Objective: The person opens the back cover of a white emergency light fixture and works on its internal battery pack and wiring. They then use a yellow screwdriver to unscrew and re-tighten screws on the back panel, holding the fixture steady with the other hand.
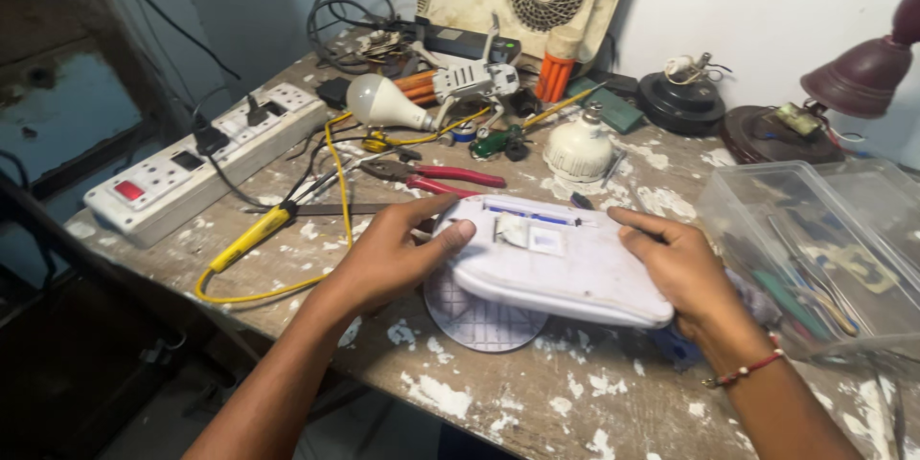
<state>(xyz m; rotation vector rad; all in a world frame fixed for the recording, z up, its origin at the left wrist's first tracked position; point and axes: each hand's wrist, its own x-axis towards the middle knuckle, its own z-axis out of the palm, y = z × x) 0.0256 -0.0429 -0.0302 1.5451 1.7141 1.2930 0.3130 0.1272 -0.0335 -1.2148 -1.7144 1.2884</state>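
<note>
A flat white plastic casing [565, 264] lies tilted over a round white ribbed disc [479, 318] near the front of the workbench. My left hand [393, 254] grips the casing's left end, thumb on top. My right hand [676, 264] holds its right end, fingers curled over the far edge. A small silvery patch and a blue strip sit on the casing's upper face. A red bead bracelet is on my right wrist.
A white power strip [206, 161] with plugs sits at left, a yellow-handled tool [251, 236] with yellow cable beside it. Red-handled pliers [441, 175], a bulb [383, 103] and a bulb housing [579, 149] lie behind. A clear plastic box [815, 249] of tools stands at right, a lamp [862, 77] behind it.
</note>
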